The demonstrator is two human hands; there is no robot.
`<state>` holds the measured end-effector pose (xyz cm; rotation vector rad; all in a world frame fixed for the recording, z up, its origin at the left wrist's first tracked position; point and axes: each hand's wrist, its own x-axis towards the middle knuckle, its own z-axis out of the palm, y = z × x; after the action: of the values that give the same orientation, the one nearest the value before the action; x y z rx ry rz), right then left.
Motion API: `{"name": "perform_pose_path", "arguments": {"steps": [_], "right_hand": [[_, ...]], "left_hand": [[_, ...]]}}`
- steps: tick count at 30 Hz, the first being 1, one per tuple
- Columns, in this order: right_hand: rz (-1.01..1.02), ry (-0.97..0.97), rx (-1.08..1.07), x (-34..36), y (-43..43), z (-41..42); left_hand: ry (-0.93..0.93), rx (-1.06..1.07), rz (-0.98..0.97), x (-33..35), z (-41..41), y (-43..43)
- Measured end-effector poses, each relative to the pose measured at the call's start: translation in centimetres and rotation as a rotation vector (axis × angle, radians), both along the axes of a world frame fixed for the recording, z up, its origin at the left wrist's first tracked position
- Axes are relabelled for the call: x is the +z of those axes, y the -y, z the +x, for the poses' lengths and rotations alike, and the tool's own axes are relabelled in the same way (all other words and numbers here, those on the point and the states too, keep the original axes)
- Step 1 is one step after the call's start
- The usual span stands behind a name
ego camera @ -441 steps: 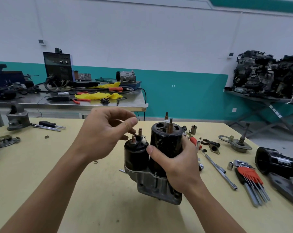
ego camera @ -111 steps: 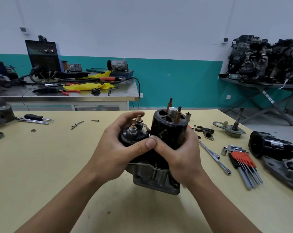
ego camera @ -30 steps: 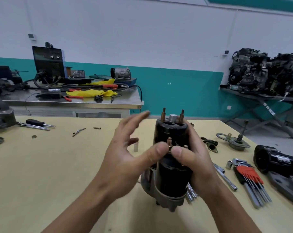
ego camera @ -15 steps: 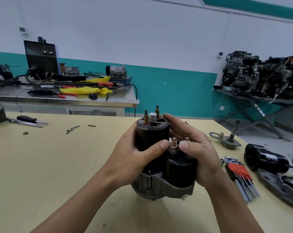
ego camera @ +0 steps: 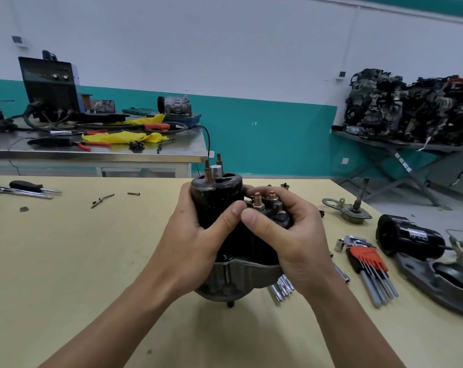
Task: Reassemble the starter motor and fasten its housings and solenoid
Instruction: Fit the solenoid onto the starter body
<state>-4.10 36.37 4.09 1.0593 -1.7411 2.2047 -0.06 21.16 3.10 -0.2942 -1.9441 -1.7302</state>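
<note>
The starter motor [ego camera: 215,200] stands upright on the yellow table [ego camera: 65,261], black body on a grey cast housing [ego camera: 241,277]. Two copper studs and a silver shaft cap stick out of its top. The black solenoid [ego camera: 274,209] with its copper terminals sits on the motor's right side. My left hand [ego camera: 195,243] grips the motor body, thumb across its front. My right hand [ego camera: 294,235] wraps round the solenoid, thumb meeting the left thumb. The lower part of the solenoid is hidden by my fingers.
A red-holdered hex key set [ego camera: 368,264], a small socket [ego camera: 339,245], another black starter motor [ego camera: 408,239] on a grey housing and a drive part [ego camera: 351,208] lie to the right. Loose screws [ego camera: 103,200] and a screwdriver [ego camera: 28,187] lie at left. Steel bench [ego camera: 97,152] behind.
The motor has been turned further, so the solenoid now sits at the right instead of the front. Both hands shifted with it and keep their hold.
</note>
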Motion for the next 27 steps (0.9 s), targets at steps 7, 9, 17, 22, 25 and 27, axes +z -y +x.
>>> {"name": "perform_pose_path", "arguments": {"steps": [7, 9, 17, 22, 25, 27], "right_hand": [[-0.026, 0.017, -0.018, -0.29, 0.01, -0.21], [0.002, -0.027, -0.040, -0.32, 0.17, -0.21], [-0.019, -0.030, -0.001, -0.54, -0.17, -0.39], [-0.019, 0.003, -0.023, -0.47, -0.16, -0.40], [0.023, -0.036, -0.032, -0.50, -0.05, -0.41], [0.018, -0.031, -0.016, -0.52, -0.12, -0.43]], "left_hand": [[-0.007, 0.026, 0.000, -0.12, 0.24, 0.05], [-0.011, 0.037, -0.001, -0.16, 0.32, 0.09], [-0.016, 0.053, -0.015, -0.09, 0.33, -0.31], [-0.024, 0.054, -0.005, -0.02, 0.53, -0.56], [-0.032, 0.058, -0.018, 0.09, 0.50, -0.69], [-0.032, 0.058, -0.023, 0.13, 0.45, -0.71]]}}
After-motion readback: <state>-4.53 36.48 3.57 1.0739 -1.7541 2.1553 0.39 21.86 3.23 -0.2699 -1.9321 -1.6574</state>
